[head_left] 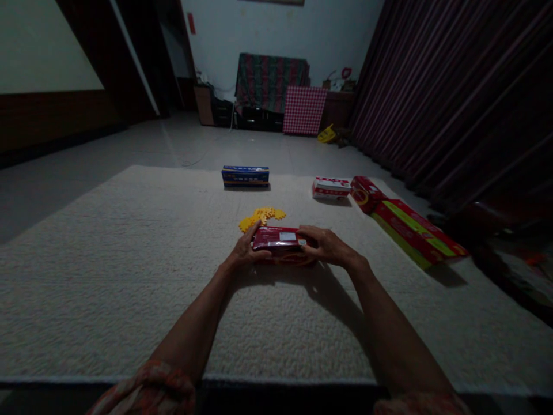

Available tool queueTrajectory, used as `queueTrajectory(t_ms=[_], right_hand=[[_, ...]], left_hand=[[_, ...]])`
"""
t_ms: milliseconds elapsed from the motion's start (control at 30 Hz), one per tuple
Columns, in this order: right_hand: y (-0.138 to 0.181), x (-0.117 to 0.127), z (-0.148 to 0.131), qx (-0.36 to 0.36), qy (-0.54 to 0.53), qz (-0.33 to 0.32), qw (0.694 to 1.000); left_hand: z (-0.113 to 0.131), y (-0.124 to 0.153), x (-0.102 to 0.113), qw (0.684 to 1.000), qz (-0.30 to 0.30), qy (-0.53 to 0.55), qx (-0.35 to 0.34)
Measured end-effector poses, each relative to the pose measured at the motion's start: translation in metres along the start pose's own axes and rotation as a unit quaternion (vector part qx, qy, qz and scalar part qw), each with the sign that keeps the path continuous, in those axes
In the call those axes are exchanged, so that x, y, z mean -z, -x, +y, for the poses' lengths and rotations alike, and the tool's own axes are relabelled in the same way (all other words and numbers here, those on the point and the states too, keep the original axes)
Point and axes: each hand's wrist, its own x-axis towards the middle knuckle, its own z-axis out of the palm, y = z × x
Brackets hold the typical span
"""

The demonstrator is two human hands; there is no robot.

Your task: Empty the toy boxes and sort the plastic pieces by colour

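Observation:
A flat dark red box [276, 238] with a white label lies on the cream carpet [129, 271] in front of me. My left hand [245, 249] grips its left end and my right hand [326, 245] grips its right end. Just behind the box sits a small heap of yellow puzzle-like pieces [261, 217].
A blue box [245, 176] lies farther back on the carpet. To the right are a red and white box [330, 188], a small red box [366, 193] and a long red and green box [415, 232]. Dark curtains [453, 98] hang on the right; furniture stands at the far wall.

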Motion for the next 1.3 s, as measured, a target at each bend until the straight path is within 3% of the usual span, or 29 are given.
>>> queueTrajectory(t_ms=[233, 367, 533, 700, 833, 967, 1133, 1200, 1300], right_hand=[[-0.003, 0.008, -0.003, -0.03, -0.044, 0.012, 0.998], [-0.004, 0.005, 0.005, -0.067, -0.099, 0.105, 0.987], [-0.012, -0.001, 0.015, -0.122, -0.184, 0.195, 0.956], [-0.024, -0.003, 0.026, -0.17, -0.208, 0.279, 0.922], [-0.034, -0.014, 0.039, -0.231, -0.231, 0.359, 0.874], [-0.036, -0.029, 0.05, -0.292, -0.29, 0.361, 0.837], [-0.03, -0.041, 0.056, -0.345, -0.325, 0.343, 0.811], [-0.027, -0.042, 0.057, -0.344, -0.33, 0.337, 0.812], [-0.023, -0.041, 0.059, -0.318, -0.325, 0.304, 0.837]], left_hand=[[0.004, 0.001, 0.002, 1.0, -0.011, -0.003, 0.0], [0.006, 0.002, 0.004, 0.999, -0.018, 0.031, 0.002], [0.011, -0.005, 0.011, 0.988, -0.042, 0.147, 0.012], [0.012, -0.029, 0.01, 0.988, 0.049, 0.142, 0.026], [0.007, -0.046, 0.001, 0.978, 0.117, 0.151, 0.087], [0.005, -0.052, -0.007, 0.965, 0.15, 0.189, 0.106], [0.002, -0.055, -0.008, 0.962, 0.156, 0.198, 0.105], [0.001, -0.057, -0.005, 0.973, 0.166, 0.147, 0.059], [0.004, -0.057, 0.002, 0.986, 0.158, 0.026, -0.049]])
